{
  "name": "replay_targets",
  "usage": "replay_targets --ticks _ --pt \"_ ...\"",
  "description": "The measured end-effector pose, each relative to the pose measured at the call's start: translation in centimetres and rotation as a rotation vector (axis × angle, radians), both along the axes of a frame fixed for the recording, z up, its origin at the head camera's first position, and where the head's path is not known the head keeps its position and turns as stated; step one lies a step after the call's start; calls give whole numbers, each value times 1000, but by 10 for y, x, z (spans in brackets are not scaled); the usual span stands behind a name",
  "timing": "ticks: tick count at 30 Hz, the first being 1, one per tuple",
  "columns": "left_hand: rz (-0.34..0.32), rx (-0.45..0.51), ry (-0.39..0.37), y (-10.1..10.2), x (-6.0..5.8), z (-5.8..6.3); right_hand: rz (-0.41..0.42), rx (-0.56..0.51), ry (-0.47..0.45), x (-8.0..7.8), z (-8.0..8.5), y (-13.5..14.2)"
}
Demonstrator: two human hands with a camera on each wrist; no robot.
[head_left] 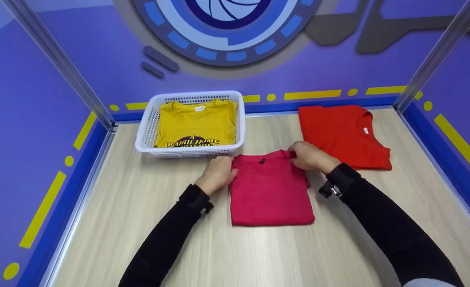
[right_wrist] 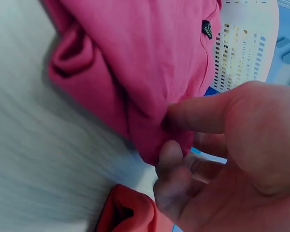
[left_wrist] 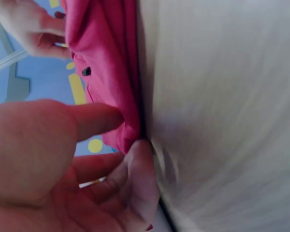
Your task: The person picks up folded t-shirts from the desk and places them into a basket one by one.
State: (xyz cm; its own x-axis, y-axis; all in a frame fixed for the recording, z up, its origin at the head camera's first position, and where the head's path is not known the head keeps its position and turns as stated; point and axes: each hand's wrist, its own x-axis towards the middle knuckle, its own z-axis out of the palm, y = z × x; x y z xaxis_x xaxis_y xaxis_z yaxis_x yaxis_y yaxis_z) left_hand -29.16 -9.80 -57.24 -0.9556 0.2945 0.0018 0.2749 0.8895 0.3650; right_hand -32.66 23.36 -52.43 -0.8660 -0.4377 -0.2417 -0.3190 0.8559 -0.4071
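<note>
A folded crimson T-shirt (head_left: 272, 195) lies on the table, its collar edge with a small dark label toward the back wall. At its back left corner my left hand (head_left: 217, 173) pinches the cloth; the left wrist view shows the thumb on top of the pink fabric (left_wrist: 106, 58) and the fingers low beside it. My right hand (head_left: 308, 155) grips the back right corner, thumb pressed on the shirt (right_wrist: 140, 63) and fingers curled at its edge. Folded layers show along the shirt's side in the right wrist view.
Behind the left hand stands a white plastic basket (head_left: 141, 139) with a folded yellow printed T-shirt (head_left: 199, 123) inside. A red T-shirt (head_left: 338, 133) lies folded at the back right, close by the right hand. Printed blue-purple walls (head_left: 258, 85) border the wooden table (head_left: 139, 199).
</note>
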Motion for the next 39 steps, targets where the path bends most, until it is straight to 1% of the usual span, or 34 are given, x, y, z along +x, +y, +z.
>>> replay_targets --ticks 2,5,6,10,13,16,18,23,27,30,36,39 --pt "-10 19 -48 0 2 8 -7 -1 -17 -1 1 1" --pt "1 60 -96 1 6 17 -29 -14 -35 -1 1 2" --pt "10 67 -114 4 11 28 -36 -18 -39 -1 1 2" --pt "21 107 -105 7 14 26 -48 -25 -28 1 1 5" --pt "51 156 -106 9 16 25 -48 -37 -26 3 2 8" --pt "83 210 -119 11 17 28 -50 -60 -28 4 6 12" --pt "85 244 -129 11 18 33 -50 -79 -22 6 9 15" --pt "48 306 -171 8 22 47 -35 -134 8 11 22 21" --pt "27 348 -195 6 27 57 -29 -179 18 18 37 25" --pt "2 385 -181 3 30 65 -26 -208 31 23 49 27" --pt "-89 473 -151 -4 33 82 -30 -257 88 34 74 31" --pt "-112 492 -106 -9 33 92 -30 -281 128 40 85 31"
